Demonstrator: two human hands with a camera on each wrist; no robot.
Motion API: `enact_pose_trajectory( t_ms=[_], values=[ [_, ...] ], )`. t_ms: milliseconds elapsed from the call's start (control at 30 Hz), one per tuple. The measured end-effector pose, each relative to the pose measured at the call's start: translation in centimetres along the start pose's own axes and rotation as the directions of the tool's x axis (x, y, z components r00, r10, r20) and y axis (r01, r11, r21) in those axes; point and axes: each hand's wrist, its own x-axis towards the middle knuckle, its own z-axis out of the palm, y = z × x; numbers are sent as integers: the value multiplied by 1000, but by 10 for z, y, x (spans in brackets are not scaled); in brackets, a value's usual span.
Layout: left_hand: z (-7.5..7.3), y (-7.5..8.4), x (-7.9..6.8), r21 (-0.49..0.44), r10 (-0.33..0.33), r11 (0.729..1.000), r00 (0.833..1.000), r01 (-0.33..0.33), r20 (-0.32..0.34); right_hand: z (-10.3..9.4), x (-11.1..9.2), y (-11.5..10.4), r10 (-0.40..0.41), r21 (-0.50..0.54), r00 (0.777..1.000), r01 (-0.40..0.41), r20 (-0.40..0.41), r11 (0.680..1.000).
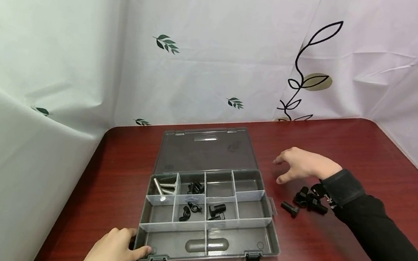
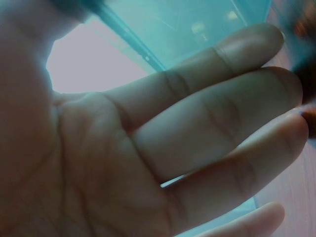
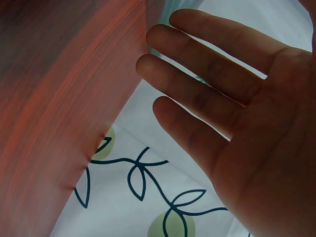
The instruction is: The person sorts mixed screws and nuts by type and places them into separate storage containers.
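Observation:
My left hand (image 1: 111, 251) holds the front left corner of a grey compartment box (image 1: 177, 236), thumb over the rim and fingers along its left side. In the left wrist view the fingers (image 2: 197, 123) look nearly straight. My right hand (image 1: 303, 165) hovers with nothing in it, to the right of the open lid (image 1: 206, 150). In the right wrist view its fingers (image 3: 207, 69) are extended and apart. Several black hex bolts (image 1: 313, 203) lie in a pile near the right wrist. One bolt (image 1: 289, 209) lies at the pile's left.
Compartments hold silver metal pins (image 1: 162, 186), small black parts (image 1: 195, 187), black wing nuts (image 1: 186, 213) and black bolts (image 1: 217, 210). A latch (image 1: 252, 260) hangs at the box's front. White patterned cloth (image 1: 209, 72) stands behind the reddish table (image 1: 120, 180).

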Motion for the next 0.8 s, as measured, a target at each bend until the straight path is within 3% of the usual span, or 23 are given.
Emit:
enact_pose_trajectory(
  t_ms=[300,500,800],
  values=[
    [0,-1,1,1,-12,1000,1000,12,7,5,-13,6,22,-5,1000,-22,6,1000],
    [-1,-1,0,-2,-13,1000,1000,13,7,14,-26,10,72,38,996,-75,57,996],
    [-3,0,2,-7,-17,1000,1000,18,25,25,-43,18,78,88,996,-81,42,993]
  ],
)
